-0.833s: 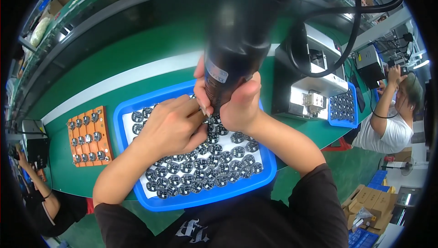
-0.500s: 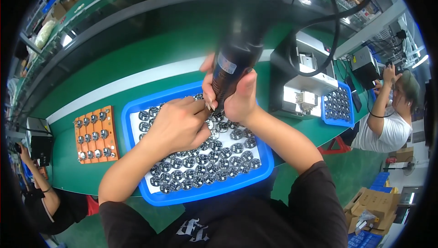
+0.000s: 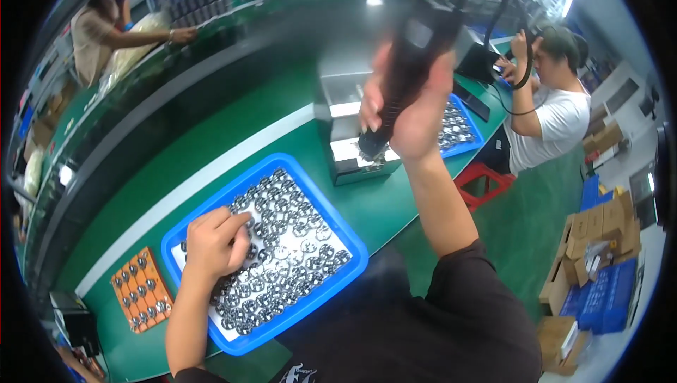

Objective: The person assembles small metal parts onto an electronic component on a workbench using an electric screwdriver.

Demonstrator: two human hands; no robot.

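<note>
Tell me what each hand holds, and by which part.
Right hand: black handheld tool, gripped around its lower body. Left hand: any hold can't be told.

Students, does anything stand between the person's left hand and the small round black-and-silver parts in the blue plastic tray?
Nothing visible does: the left hand is over the small round black-and-silver parts inside the blue plastic tray. The black cylindrical tool in the right hand is beyond the tray.

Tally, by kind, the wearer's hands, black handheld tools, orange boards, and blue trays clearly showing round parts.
Wearer's hands (left hand, right hand): 2
Black handheld tool: 1
Orange board: 1
Blue trays (near tray, far tray): 2
Total: 6
</note>
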